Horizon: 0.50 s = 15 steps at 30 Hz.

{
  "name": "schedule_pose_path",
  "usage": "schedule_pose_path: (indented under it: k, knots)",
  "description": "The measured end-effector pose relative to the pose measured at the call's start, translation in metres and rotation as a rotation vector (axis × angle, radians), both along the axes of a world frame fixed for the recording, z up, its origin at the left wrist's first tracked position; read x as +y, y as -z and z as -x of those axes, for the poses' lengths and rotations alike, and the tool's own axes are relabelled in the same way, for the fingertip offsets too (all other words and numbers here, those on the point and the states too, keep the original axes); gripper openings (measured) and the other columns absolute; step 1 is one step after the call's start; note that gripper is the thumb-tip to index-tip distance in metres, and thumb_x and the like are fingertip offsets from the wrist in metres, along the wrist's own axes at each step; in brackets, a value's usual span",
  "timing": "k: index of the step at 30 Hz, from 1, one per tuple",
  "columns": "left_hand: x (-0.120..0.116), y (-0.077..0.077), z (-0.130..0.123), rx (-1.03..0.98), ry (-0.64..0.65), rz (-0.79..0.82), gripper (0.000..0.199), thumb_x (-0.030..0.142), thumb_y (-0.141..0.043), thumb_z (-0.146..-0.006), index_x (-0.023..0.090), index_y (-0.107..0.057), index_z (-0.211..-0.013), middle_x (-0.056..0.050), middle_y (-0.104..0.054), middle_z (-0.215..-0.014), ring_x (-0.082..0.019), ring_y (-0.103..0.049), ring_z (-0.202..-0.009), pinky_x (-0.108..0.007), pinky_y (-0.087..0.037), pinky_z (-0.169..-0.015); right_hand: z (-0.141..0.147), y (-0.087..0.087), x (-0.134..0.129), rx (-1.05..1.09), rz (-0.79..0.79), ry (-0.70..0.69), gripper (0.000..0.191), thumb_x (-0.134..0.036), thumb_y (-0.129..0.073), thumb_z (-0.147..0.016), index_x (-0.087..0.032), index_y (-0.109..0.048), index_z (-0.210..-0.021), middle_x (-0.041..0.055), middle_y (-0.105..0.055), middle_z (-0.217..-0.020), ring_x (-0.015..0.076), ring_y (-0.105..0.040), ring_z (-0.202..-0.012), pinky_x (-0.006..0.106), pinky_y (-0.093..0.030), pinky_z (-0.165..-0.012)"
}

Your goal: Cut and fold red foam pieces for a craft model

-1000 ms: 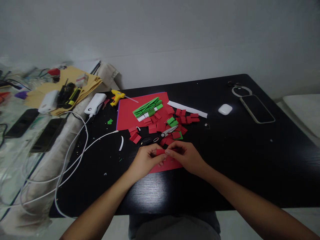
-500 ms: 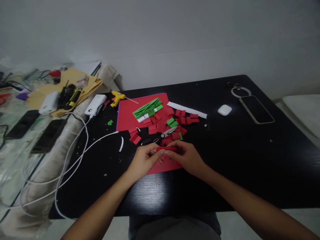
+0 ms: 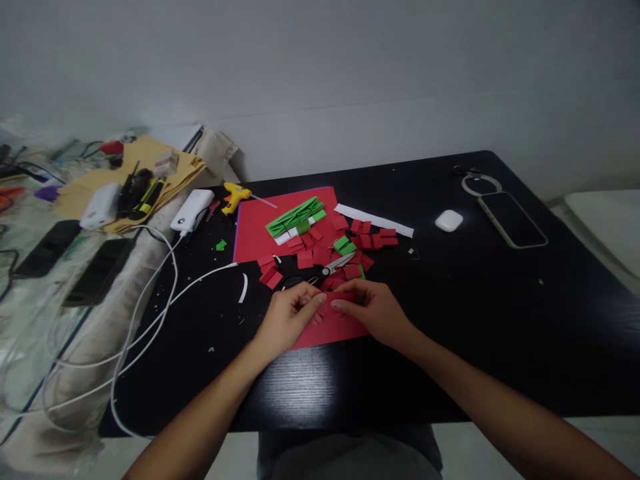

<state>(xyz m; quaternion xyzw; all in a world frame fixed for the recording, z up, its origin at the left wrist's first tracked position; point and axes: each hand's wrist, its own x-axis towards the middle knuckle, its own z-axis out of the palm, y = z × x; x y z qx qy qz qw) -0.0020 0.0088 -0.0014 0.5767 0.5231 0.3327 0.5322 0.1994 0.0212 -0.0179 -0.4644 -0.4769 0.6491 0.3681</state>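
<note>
Between my left hand (image 3: 293,312) and my right hand (image 3: 373,308) is a small piece of red paper (image 3: 331,301), pinched at both ends with the thumbs on the near side. The fingers partly hide it. Below it lies a red paper sheet (image 3: 330,332) on the black table. Just beyond my fingers, scissors (image 3: 336,265) rest with blades apart among several folded red paper pieces (image 3: 305,259). A folded green paper piece (image 3: 345,245) sits with them. Farther back, a pleated green paper bundle (image 3: 296,217) lies on a larger red sheet (image 3: 255,230).
A yellow glue gun (image 3: 234,197) and a white power bank (image 3: 193,209) stand at the back left. White cables (image 3: 173,267) loop over the left edge. A white paper strip (image 3: 375,221) lies behind the pieces. At right are a white earbud case (image 3: 449,220) and a phone (image 3: 513,220).
The red paper between my hands has tipped so more of its face shows. My thumbs have shifted slightly apart. The other things look the same.
</note>
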Motion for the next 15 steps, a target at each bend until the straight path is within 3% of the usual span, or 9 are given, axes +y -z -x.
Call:
schedule_pose_path:
  k: [5, 15]
  knots:
    - [-0.0012, 0.0044, 0.0007, 0.084, 0.01, -0.074, 0.025, 0.039, -0.064, -0.096, 0.015, -0.07, -0.091, -0.001, -0.071, -0.066, -0.013, -0.068, -0.06, -0.022, -0.051, -0.061, -0.0001, 0.0039, 0.0027, 0.012, 0.041, -0.003, 0.032, -0.041, -0.088, -0.069, -0.02, -0.074, -0.089, 0.002, -0.075, -0.076, 0.0193, -0.071, -0.068, 0.034, -0.059, -0.07]
    - [0.0018, 0.0088, 0.003, 0.205, 0.047, -0.133, 0.02, 0.036, -0.063, -0.094, 0.017, -0.068, -0.088, 0.0, -0.069, -0.066, -0.013, -0.063, -0.06, -0.022, -0.045, -0.058, -0.0014, 0.0055, 0.0077, -0.071, -0.047, -0.021, 0.03, -0.033, -0.086, -0.068, -0.02, -0.073, -0.091, 0.0031, -0.077, -0.087, 0.0211, -0.072, -0.08, 0.035, -0.058, -0.078]
